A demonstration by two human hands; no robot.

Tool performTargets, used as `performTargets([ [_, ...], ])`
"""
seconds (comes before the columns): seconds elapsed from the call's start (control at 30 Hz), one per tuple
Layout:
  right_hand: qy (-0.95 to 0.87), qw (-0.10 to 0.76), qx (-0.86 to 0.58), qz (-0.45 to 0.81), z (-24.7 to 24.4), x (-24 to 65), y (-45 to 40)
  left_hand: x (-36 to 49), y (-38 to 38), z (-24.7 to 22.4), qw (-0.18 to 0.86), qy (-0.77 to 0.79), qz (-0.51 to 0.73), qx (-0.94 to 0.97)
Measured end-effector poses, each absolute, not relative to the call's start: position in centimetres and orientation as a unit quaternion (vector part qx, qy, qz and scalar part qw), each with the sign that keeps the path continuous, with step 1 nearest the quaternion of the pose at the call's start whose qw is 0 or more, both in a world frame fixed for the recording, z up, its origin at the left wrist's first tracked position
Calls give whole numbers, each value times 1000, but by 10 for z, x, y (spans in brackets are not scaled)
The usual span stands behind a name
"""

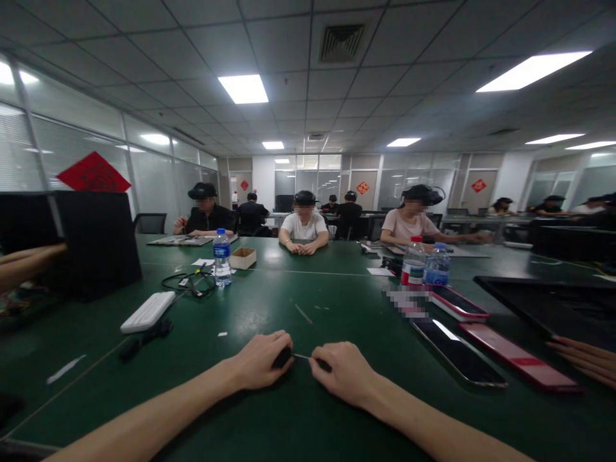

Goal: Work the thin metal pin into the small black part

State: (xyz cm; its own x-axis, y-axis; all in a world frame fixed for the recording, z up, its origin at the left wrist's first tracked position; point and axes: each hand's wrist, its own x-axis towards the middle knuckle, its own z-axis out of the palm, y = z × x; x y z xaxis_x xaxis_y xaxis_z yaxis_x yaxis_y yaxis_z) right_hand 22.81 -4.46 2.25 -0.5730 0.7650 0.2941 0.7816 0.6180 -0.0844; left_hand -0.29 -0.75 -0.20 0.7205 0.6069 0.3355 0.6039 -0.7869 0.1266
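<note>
Both my hands rest near each other at the front middle of a green table. My left hand has its fingers curled round a small dark object. A thin, light, straight piece stretches between the two hands. Its right end meets the pinched fingertips of my right hand, with the fingers bent inward. Most of the dark object is hidden by my left fingers, so its kind is unclear.
White power strip and black cable lie left. A water bottle and small box stand ahead. Phones and two bottles are right. Another person's hand is at far right; several people sit around.
</note>
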Motion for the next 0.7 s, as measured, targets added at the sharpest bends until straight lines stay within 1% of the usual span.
performTargets([
  [0.37,-884,149,-443,-13,26,229,-45,-3,-7,-4,25,316,196,928],
  [0.53,-897,147,-416,-7,26,232,-39,-3,-8,-2,40,310,197,929],
  [0.7,-913,137,-384,-27,22,233,-35,-4,-8,-3,41,316,201,926],
])
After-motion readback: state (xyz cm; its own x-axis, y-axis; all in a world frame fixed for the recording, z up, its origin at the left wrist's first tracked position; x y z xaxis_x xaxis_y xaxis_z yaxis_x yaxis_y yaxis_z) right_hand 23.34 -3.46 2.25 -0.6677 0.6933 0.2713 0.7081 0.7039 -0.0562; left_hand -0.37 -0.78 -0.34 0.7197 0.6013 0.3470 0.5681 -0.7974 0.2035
